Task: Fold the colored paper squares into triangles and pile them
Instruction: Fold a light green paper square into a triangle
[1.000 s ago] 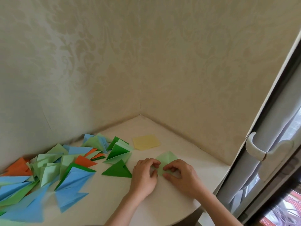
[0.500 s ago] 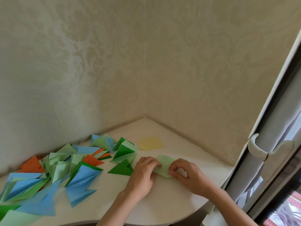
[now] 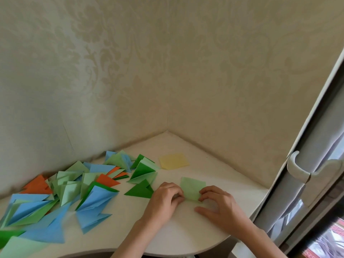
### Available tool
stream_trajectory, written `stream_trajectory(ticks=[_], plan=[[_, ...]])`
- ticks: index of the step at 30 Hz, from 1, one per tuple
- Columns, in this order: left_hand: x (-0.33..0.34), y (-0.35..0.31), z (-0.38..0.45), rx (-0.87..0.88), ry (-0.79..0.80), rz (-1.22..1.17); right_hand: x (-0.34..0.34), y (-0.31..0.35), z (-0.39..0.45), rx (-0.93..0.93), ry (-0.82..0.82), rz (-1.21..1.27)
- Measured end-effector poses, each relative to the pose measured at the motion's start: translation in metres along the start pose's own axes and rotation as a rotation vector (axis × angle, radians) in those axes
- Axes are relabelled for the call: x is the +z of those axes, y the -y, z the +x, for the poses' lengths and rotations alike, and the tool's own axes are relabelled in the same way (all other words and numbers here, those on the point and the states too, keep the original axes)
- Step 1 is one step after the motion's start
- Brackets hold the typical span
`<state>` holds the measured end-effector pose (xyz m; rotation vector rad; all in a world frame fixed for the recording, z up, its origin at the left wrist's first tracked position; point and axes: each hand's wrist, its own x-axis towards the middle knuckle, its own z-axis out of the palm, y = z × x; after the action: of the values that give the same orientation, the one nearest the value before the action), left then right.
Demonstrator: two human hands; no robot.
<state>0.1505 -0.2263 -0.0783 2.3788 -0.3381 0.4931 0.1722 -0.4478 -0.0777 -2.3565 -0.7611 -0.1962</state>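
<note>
1. Pinching the near edge of a light green paper (image 3: 193,188), the fingers (image 3: 176,192) of the left hand (image 3: 164,199) curl onto its left corner, and the fingers (image 3: 204,194) of the right hand (image 3: 221,205) curl onto its right corner; the right thumb lies flat on the desk (image 3: 176,239).
2. This paper lies on the white desk between the two hands, its far part flat and pointing away toward the wall corner.
3. Just left of the left hand sits a dark green triangle (image 3: 139,190), apart from the hand.
4. Beyond the paper, near the wall, rests a small stack of yellow squares (image 3: 174,161), unfolded.
5. Farther left spreads a loose pile of folded triangles (image 3: 74,189) in blue, light green, dark green and orange, overlapping one another along the desk to the picture's left edge.
6. At the right stands a white window frame with a handle (image 3: 297,170).
</note>
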Motion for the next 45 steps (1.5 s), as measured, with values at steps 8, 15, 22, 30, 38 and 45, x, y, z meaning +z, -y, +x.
stream_trajectory(ticks=[8,15,22,30,38,45], plan=[[0.014,-0.010,0.004,-0.103,-0.108,0.000,0.015,0.006,0.013,0.057,-0.170,-0.012],[0.028,-0.014,0.011,-0.162,-0.135,0.064,0.026,0.010,0.020,0.127,-0.250,-0.046],[0.029,-0.008,0.015,-0.217,-0.101,0.004,0.029,0.009,0.020,0.170,-0.260,-0.003],[0.023,0.000,0.014,-0.229,-0.060,-0.110,0.023,0.007,0.020,0.151,-0.213,0.068],[0.014,-0.008,0.011,-0.205,-0.064,-0.120,0.019,0.009,0.018,0.161,-0.191,0.083],[0.016,-0.034,-0.012,0.005,-0.084,0.048,0.019,0.016,0.017,0.183,-0.172,0.058]])
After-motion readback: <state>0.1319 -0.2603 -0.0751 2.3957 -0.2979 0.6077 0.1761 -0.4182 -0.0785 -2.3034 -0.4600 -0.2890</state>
